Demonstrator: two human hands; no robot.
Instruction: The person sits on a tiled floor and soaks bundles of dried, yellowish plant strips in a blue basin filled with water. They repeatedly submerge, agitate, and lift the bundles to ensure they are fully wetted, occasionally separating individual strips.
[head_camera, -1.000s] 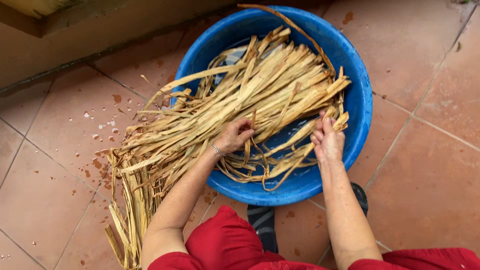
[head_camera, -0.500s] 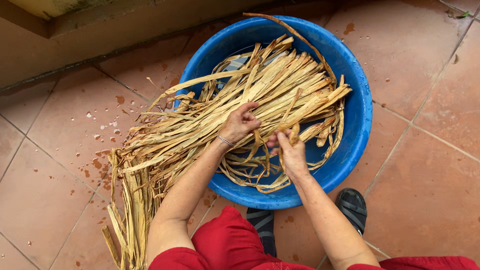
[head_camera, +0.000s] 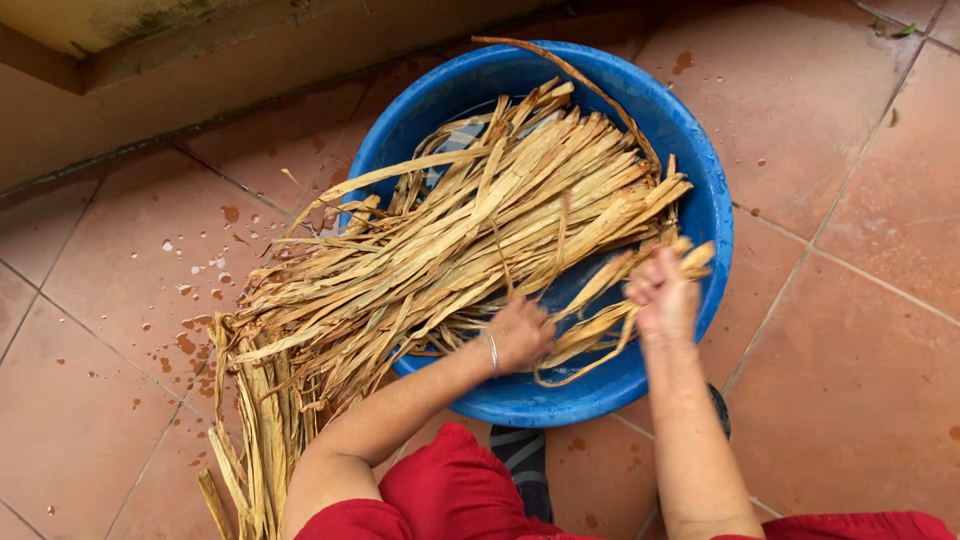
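Your left hand (head_camera: 520, 332) is closed into a fist on the near edge of the big bundle of dried leaf strips (head_camera: 440, 260), pinning it where it lies across the blue basin (head_camera: 715, 200) and spills over the rim onto the wet tiled floor (head_camera: 120, 260). Your right hand (head_camera: 662, 292) is clenched too, gripping a small bunch of strips (head_camera: 610, 320) that hangs away from the main mass, over the basin's right side.

Hold that left fist firm; it looks like your anchor, and if it slackens the whole sheaf could slide with the pull. Draw the small bunch along its own length rather than across the pile, since the strips look brittle and tangled where they loop just beside your left knuckles. Watch that curl under your right wrist: it may snag. The long ends draped on the floor at your left elbow are loose, so keep your arm from dragging them. Your red clothing (head_camera: 450, 495) sits close below, clear of the basin.
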